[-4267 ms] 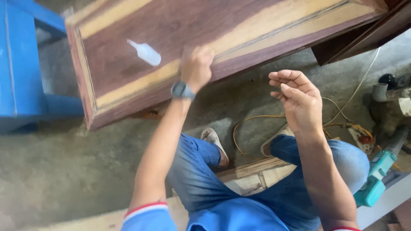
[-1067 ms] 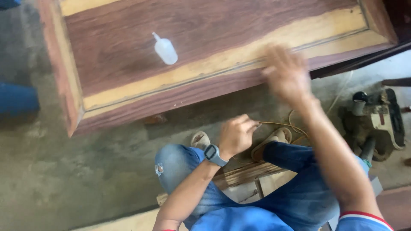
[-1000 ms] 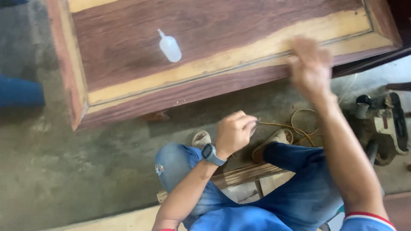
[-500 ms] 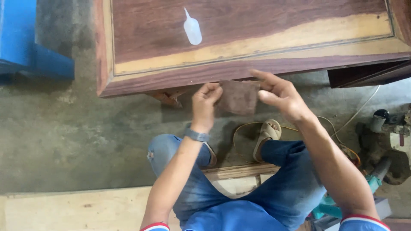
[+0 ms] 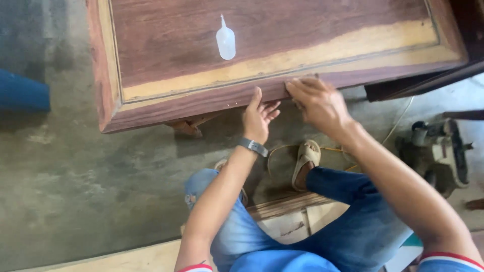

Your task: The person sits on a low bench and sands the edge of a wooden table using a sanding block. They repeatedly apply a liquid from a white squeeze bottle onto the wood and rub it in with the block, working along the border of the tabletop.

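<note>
A large reddish-brown wooden panel (image 5: 191,100) with a pale yellow streak lies flat in front of me. A small clear plastic squeeze bottle (image 5: 226,41) lies on top of it. My left hand (image 5: 258,118) has a watch on its wrist; its fingers are spread and its thumb touches the panel's near edge from below. My right hand (image 5: 318,103) presses on the same edge a little to the right. It covers a small brown sheet (image 5: 311,76), of which only a corner shows.
A power tool (image 5: 443,151) sits on the concrete floor at the right, with a yellowish cord (image 5: 398,121) running by my sandalled foot. A blue object (image 5: 25,93) is at the left. Pale wooden planks (image 5: 292,216) lie under my legs.
Both hands came together near my lap with a brown sheet, then moved up to the panel's near edge. The right hand now presses there, and the view has shifted left.
</note>
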